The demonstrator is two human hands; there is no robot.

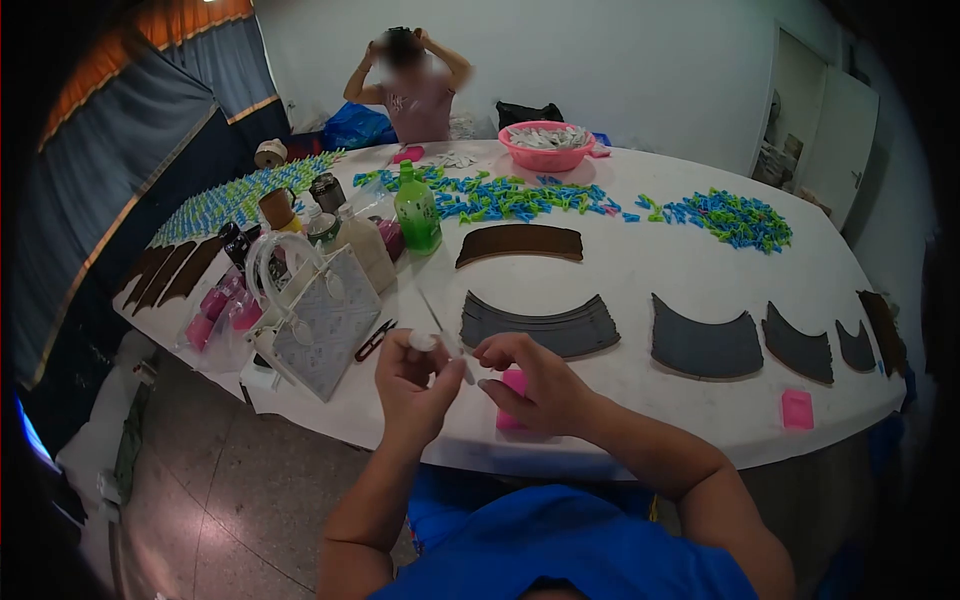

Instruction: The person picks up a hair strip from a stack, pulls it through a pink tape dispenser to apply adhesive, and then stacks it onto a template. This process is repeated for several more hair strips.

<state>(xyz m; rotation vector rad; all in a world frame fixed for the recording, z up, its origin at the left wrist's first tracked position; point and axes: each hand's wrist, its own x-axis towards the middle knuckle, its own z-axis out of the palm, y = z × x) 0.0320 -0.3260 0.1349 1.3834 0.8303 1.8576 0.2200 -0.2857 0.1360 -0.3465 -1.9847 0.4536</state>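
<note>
My left hand [415, 385] is closed over the near table edge, with a small white rounded thing [423, 341] at its curled fingers. A thin pale stick [436, 318] slants down to its fingertips; I cannot tell exactly what the fingers pinch. Facing it, my right hand [540, 388] is held with thumb and forefinger apart, fingertips close to the left thumb. Beneath the right hand, a pink rectangular box [512, 412] is partly hidden. Just beyond both hands lies a dark curved panel [540, 325]. Black-handled scissors [375, 341] rest left of my left hand.
More dark curved pieces [705, 340] lie rightward, near another pink box [797, 409]. Blue and green clips [735, 220] are heaped farther back. A white handbag [325, 330] and green bottle [416, 215] stand left. Across the table, a person [415, 90] raises both arms near a pink basin [545, 157].
</note>
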